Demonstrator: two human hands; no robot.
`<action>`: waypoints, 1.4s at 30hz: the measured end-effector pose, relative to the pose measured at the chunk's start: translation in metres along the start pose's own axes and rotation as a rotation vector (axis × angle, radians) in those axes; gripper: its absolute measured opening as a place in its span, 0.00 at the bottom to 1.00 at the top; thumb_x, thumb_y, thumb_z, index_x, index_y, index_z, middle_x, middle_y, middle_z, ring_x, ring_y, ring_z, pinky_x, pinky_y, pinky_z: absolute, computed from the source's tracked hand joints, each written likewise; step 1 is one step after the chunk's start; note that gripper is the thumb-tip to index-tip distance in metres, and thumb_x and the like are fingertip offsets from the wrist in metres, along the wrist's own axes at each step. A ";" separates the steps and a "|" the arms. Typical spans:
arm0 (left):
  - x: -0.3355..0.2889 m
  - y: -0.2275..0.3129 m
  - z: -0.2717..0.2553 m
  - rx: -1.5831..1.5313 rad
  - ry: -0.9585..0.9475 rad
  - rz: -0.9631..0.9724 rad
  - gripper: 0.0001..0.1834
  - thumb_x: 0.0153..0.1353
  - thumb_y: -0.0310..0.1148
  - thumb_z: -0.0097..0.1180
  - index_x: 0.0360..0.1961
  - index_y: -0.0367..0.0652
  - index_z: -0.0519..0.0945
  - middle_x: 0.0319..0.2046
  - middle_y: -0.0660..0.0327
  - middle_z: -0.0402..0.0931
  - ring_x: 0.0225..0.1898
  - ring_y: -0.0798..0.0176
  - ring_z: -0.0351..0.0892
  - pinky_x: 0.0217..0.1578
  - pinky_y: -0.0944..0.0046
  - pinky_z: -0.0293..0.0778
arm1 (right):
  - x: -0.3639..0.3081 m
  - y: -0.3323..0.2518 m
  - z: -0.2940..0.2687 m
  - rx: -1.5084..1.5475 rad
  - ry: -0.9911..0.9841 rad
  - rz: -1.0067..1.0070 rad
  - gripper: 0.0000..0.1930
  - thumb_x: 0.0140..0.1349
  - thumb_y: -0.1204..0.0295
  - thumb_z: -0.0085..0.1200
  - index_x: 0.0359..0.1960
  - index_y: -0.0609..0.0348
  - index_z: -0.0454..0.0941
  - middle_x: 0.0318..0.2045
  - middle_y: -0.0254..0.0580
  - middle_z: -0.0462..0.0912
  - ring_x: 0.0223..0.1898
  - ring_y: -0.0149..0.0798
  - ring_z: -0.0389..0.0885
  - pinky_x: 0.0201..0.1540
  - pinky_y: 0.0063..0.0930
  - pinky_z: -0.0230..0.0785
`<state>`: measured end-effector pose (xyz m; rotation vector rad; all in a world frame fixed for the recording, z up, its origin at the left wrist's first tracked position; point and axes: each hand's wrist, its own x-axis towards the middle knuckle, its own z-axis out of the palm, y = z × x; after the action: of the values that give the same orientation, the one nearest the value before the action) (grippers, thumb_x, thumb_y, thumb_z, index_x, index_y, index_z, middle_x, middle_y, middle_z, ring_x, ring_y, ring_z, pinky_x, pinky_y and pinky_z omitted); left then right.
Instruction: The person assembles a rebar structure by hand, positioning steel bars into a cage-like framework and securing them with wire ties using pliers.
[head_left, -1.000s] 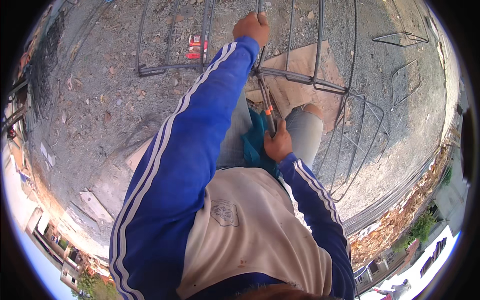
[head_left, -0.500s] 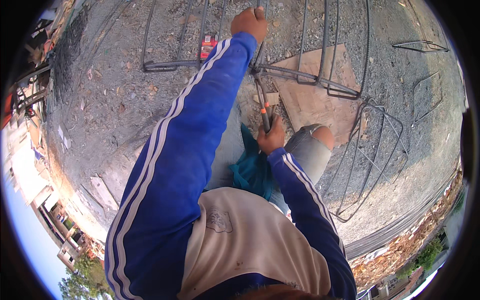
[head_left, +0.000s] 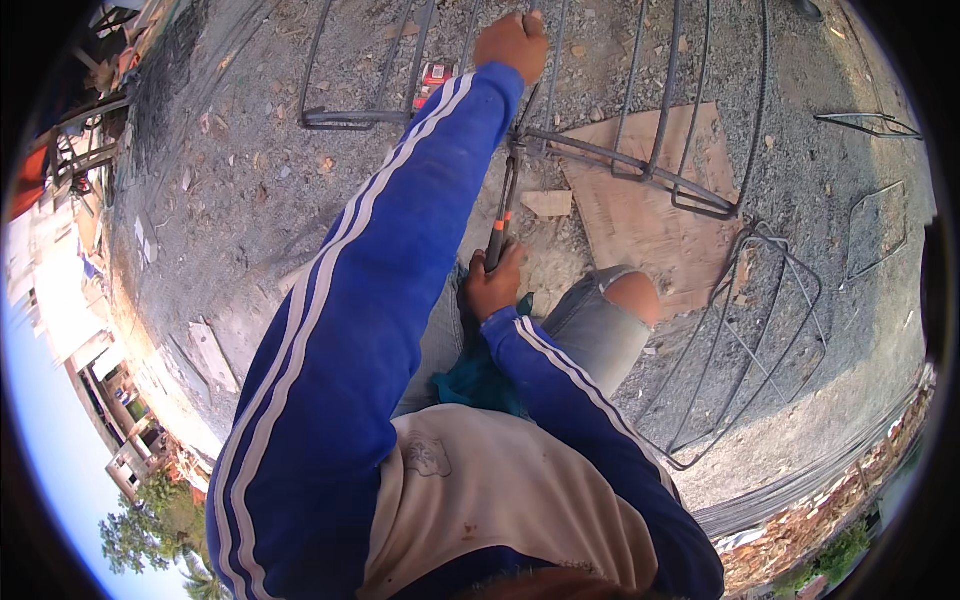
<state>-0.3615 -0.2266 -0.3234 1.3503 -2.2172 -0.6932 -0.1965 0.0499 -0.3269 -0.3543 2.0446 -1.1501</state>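
Note:
My left hand (head_left: pixel 512 48) is closed in a fist round a steel bar of the rebar cage at the top of the view. In my right hand (head_left: pixel 495 280) are long-handled pincers (head_left: pixel 503 212) with orange bands on their dark grips. Their jaws reach the junction of bars just below my left hand. The handles lie close together. Bent rebar stirrups (head_left: pixel 655 172) spread to the right of that junction, and another bent stirrup end (head_left: pixel 352 119) lies to the left. My left sleeve hides part of the cage.
A brown plywood sheet (head_left: pixel 655 235) lies under the cage's right part, with a small wood offcut (head_left: pixel 547 204) beside it. More bent stirrups (head_left: pixel 765 330) rest on the gravel at right. A red packet (head_left: pixel 433 82) sits left of my left wrist. My knee (head_left: pixel 633 297) is below the plywood.
My right hand has swung left with the pincers, and their handles have come closer together. My left hand keeps its grip on the bar. The whole view has shifted slightly.

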 end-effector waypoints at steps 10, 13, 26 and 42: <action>0.007 -0.004 -0.003 -0.126 -0.040 -0.014 0.26 0.65 0.50 0.43 0.28 0.35 0.78 0.28 0.41 0.77 0.33 0.35 0.76 0.36 0.43 0.69 | -0.001 -0.008 0.014 0.084 0.031 -0.001 0.20 0.59 0.70 0.53 0.48 0.66 0.61 0.30 0.58 0.76 0.33 0.60 0.78 0.38 0.44 0.68; 0.005 -0.005 0.001 -0.202 -0.039 -0.047 0.25 0.65 0.49 0.44 0.27 0.35 0.77 0.26 0.42 0.77 0.31 0.36 0.76 0.34 0.44 0.69 | 0.004 0.004 0.035 0.126 0.197 -0.071 0.11 0.60 0.74 0.52 0.39 0.62 0.64 0.26 0.44 0.71 0.28 0.39 0.73 0.33 0.33 0.66; 0.001 -0.011 0.004 -0.521 -0.196 -0.071 0.23 0.66 0.47 0.41 0.33 0.36 0.76 0.27 0.45 0.77 0.31 0.40 0.76 0.35 0.46 0.69 | -0.044 -0.092 0.035 1.154 -0.175 0.418 0.11 0.60 0.70 0.52 0.42 0.55 0.68 0.26 0.33 0.70 0.25 0.31 0.69 0.27 0.27 0.62; -0.160 -0.037 -0.127 -0.729 -0.305 -0.235 0.26 0.53 0.49 0.65 0.36 0.39 0.69 0.29 0.57 0.71 0.24 0.68 0.69 0.23 0.66 0.68 | -0.047 -0.097 0.007 1.153 -0.346 0.467 0.16 0.67 0.57 0.45 0.44 0.57 0.69 0.30 0.37 0.73 0.31 0.38 0.74 0.36 0.36 0.69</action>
<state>-0.1920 -0.1203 -0.2674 1.1635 -1.7178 -1.6861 -0.1702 0.0175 -0.2268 0.4460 0.8493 -1.5853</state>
